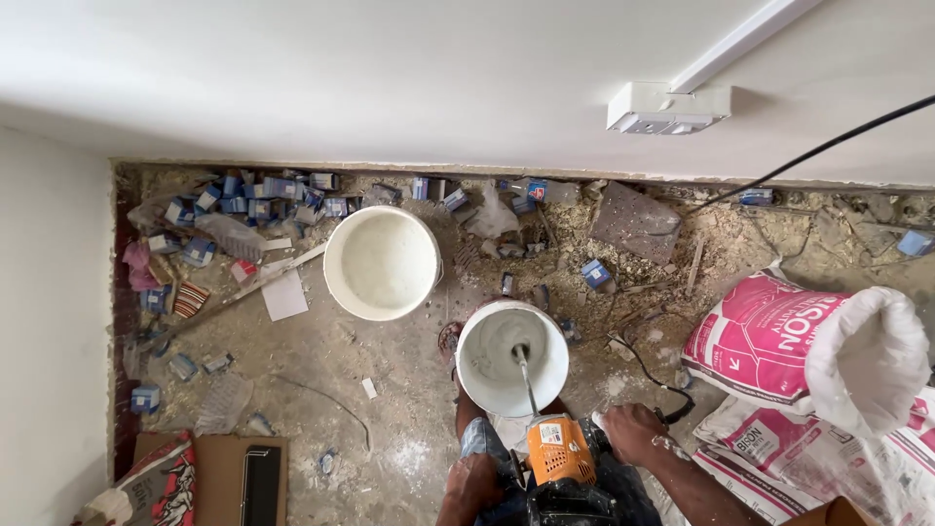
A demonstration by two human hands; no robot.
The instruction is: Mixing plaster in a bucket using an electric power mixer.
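Mixer drill (559,456), orange body with black handles, sits low in the middle of the shot, held between the person's knees, and its metal shaft (526,378) runs up into a white bucket (511,357) standing on the floor right in front of them. Paddle end is down in the pale wet mix inside, so you can't really see it.

Right hand (631,432) is wrapped shut around the right handle of the drill, splattered with white stuff. Left hand (473,481) is on the other side, down by the left handle; looks closed on it but the grip itself is mostly hidden, so I can't tell for sure.

Just up and to the left of that bucket is a bigger white bucket (382,262), pale inside, standing apart from it. Floor (390,370) is rough bare concrete covered in rubble and dust, with a heap of small blue boxes (255,200) along the wall at the far left. On the right there's a stack of pink and white sacks (769,341), the top one open. A black cable (828,144) crosses the white wall near a white socket box (665,107).
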